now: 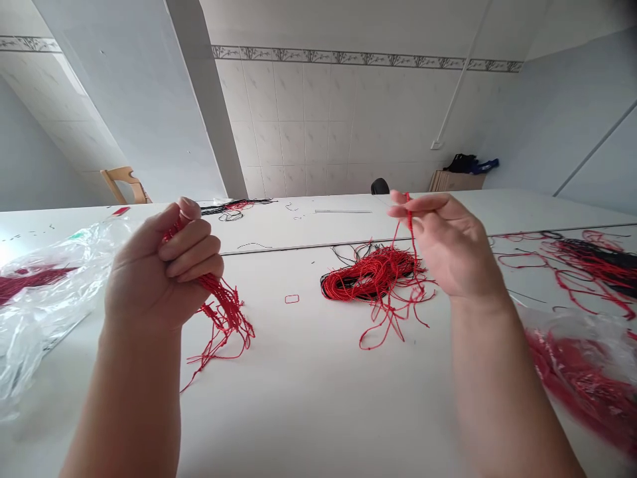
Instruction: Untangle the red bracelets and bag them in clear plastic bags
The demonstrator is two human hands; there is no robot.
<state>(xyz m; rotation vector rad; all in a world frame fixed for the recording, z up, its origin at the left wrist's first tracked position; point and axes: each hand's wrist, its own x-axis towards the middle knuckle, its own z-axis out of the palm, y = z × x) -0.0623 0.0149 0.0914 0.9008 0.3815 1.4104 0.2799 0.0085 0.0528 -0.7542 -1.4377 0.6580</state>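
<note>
White table carries small red loop at twelve o'clock, red-black cord bundle near one, clear plastic bags around ten and past two.

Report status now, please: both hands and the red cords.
Left hand shut on red knotted cords. Right hand pinching one red cord, raised beside the red-and-black cord bundle. Nothing visibly blocking either hand.
</note>
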